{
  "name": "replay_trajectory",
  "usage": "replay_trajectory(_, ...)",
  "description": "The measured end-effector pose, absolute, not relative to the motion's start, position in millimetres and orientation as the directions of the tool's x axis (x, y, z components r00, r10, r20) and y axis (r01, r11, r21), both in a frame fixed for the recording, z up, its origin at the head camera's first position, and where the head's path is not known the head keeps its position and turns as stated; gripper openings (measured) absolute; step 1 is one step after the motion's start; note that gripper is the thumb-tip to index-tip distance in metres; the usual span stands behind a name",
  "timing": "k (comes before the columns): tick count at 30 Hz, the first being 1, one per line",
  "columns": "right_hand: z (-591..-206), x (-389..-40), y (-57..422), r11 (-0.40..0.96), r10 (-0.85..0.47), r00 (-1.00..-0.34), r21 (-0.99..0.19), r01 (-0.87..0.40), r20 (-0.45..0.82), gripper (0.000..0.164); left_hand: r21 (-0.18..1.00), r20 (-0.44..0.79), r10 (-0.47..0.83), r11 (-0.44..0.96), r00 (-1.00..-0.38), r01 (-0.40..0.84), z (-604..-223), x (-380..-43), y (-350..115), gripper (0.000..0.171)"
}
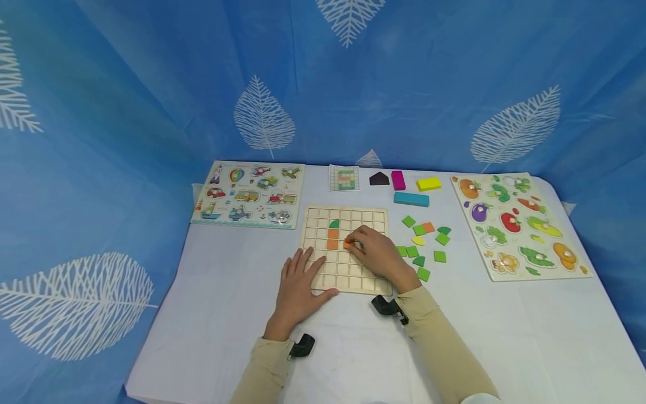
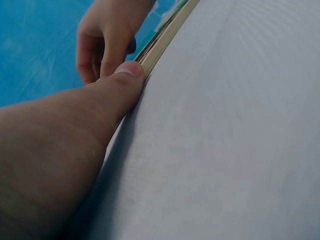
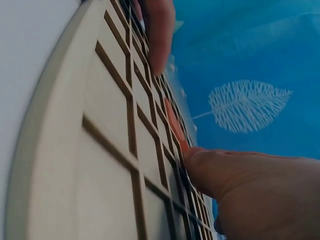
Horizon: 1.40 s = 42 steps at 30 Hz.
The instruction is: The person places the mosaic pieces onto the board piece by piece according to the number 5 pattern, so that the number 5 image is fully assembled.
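A wooden grid board (image 1: 348, 283) lies in the middle of the table. In one of its columns sit a green quarter-round piece (image 1: 334, 223) and, below it, two orange square tiles (image 1: 332, 234). My right hand (image 1: 377, 253) is over the board, pinching another orange tile (image 1: 347, 244) between thumb and fingertips, one column to the right of the placed ones. My left hand (image 1: 298, 289) rests with spread fingers on the board's lower left corner. In the left wrist view, its thumb (image 2: 120, 87) presses against the board's edge (image 2: 162, 47).
Right of the board lie loose green squares (image 1: 440, 256), quarter-rounds (image 1: 419, 261) and an orange tile (image 1: 428, 227). Behind are a pattern card (image 1: 345, 178) and blocks in brown, magenta (image 1: 398, 180), yellow and blue (image 1: 411, 199). Picture puzzles stand left (image 1: 247, 219) and right (image 1: 545, 272).
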State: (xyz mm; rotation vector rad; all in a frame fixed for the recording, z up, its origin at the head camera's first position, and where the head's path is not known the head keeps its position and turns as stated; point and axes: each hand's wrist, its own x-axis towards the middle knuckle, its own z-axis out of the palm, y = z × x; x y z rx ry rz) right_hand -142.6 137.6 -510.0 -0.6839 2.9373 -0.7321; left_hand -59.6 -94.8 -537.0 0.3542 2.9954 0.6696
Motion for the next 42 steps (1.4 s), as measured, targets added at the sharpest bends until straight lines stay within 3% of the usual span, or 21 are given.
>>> replay_trajectory(20, -506.4, -137.2, 134.1, 0.814, -0.426, -0.900, -0.394, -0.427, 0.094, 0.016, 0.434, 0.038, 0.236, 0.871, -0.971, 0.229, -538.5, -59.8, -94.0, 0.083)
replay_trajectory(24, -508.0, -136.1, 157.0, 0.812, -0.387, -0.919, -0.443, -0.379, 0.076, 0.020, 0.432, 0.050, 0.232, 0.872, -0.971, 0.231, -539.0, -59.0, -94.1, 0.083)
replay_trajectory(33, -506.5, -146.0, 253.9, 0.853, -0.095, -0.995, -0.513, -0.101, 0.037, 0.030, 0.443, 0.029, 0.217, 0.872, -0.976, 0.207, -537.5, -58.2, -94.7, 0.084)
replay_trajectory(38, -506.8, -151.5, 285.7, 0.871, -0.106, -0.994, -0.483, -0.087, -0.012, 0.043, 0.442, 0.025, 0.216, 0.874, -0.976, 0.204, -536.6, -58.3, -95.0, 0.084)
replay_trajectory(42, -510.5, -147.4, 292.8, 0.877, -0.110, -0.993, -0.475, -0.075, -0.048, 0.037, 0.440, 0.021, 0.223, 0.873, -0.975, 0.210, -539.1, -54.9, -93.5, 0.084)
